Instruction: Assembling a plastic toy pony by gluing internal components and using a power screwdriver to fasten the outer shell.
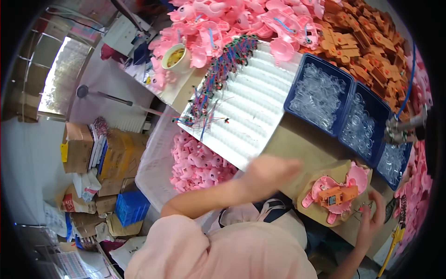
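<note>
Pink plastic animal-shaped toy shell (320, 185), carrying an orange plastic block (340, 197), lies on the tan board (342, 172) between the hands; the step in hand appears to be assembly around the block. Right hand (372, 219) curves just beside the board; left hand (270, 176), blurred, is near the white ridged tray (251, 107), and whether either pinches anything cannot be told. Next move probably calls for steadying the shell.

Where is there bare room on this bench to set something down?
Tan tabletop lies bare between the white ridged tray and the blue bins; the blurred left hand borders it. The tray's ridges right of the wire bundle are bare too. Pink parts and orange-brown parts crowd the far side.
</note>
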Demonstrator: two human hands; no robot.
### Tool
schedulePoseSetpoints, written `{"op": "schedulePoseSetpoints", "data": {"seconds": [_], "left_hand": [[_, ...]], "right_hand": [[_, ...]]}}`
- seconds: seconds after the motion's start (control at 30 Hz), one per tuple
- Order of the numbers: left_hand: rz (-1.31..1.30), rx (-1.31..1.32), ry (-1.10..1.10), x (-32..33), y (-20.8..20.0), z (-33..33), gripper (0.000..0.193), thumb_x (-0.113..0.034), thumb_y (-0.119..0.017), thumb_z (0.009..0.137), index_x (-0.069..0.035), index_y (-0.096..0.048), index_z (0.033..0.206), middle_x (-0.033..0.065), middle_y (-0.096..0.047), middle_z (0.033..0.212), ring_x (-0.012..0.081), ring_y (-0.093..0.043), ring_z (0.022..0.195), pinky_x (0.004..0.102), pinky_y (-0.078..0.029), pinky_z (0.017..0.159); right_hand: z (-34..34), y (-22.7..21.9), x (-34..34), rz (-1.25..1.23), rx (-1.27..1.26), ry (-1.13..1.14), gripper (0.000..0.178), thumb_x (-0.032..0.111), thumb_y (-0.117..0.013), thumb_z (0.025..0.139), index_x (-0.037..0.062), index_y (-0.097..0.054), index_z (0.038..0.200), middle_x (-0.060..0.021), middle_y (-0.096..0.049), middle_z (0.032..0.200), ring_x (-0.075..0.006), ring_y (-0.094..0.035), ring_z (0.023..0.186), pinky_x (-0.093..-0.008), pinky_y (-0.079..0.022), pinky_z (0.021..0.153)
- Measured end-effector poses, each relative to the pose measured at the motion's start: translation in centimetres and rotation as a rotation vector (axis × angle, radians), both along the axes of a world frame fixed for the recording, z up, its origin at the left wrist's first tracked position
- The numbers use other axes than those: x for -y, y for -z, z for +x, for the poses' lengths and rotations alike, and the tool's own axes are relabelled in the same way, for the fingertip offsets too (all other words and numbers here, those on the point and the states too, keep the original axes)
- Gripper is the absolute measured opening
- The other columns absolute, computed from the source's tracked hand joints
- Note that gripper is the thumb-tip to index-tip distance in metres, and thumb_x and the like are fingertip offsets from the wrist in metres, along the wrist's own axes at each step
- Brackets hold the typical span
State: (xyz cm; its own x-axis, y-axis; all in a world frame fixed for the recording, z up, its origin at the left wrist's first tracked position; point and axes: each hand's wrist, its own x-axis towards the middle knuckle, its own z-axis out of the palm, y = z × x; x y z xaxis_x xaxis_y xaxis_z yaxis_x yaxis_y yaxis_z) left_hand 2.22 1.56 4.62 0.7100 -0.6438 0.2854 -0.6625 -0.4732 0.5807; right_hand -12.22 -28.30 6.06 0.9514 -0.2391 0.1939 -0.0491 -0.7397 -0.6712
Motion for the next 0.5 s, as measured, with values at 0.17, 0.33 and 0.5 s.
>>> {"op": "schedulePoseSetpoints", "data": {"seconds": [0.17, 0.33, 0.5], "left_hand": [[0.308, 0.335, -0.49, -9.0, -4.2, 6.6, 0.007, -0.011, -0.066, 0.075, -0.005, -0.065, 0.077, 0.0095, -0.058, 0.077, 0.0271, -0.055, 0.077, 0.0383, -0.043, 0.068], [0.61, 0.327, -0.489, -13.2, -3.3, 8.9, 0.017, -0.01, -0.072, 0.066, -0.005, -0.065, 0.08, 0.0054, -0.055, 0.086, 0.0268, -0.052, 0.088, 0.0399, -0.041, 0.076], [0.058, -0.147, -0.572, -17.1, -3.1, 8.9, 0.009, -0.011, -0.065, 0.081, -0.004, -0.06, 0.083, 0.0014, -0.059, 0.083, 0.0128, -0.055, 0.076, 0.0271, -0.043, 0.068]], "right_hand": [[-1.1, -0.2, -0.5, 0.37, 0.028, 0.291, 0.012, 0.002, -0.053, 0.085, -0.004, -0.057, 0.095, -0.0097, -0.053, 0.085, -0.0154, -0.051, 0.076, -0.0257, -0.04, 0.071], [1.6, -2.2, -3.3, 0.196, 0.033, -0.02, 0.008, 0.0, -0.053, 0.085, -0.0038, -0.057, 0.091, -0.009, -0.054, 0.083, -0.0161, -0.051, 0.075, -0.0264, -0.04, 0.069], [1.7, -2.4, -3.8, 0.071, 0.09, -0.182, 0.007, 0.0, -0.052, 0.086, -0.0037, -0.056, 0.091, -0.0093, -0.053, 0.082, -0.0163, -0.051, 0.074, -0.0253, -0.04, 0.067]]}}
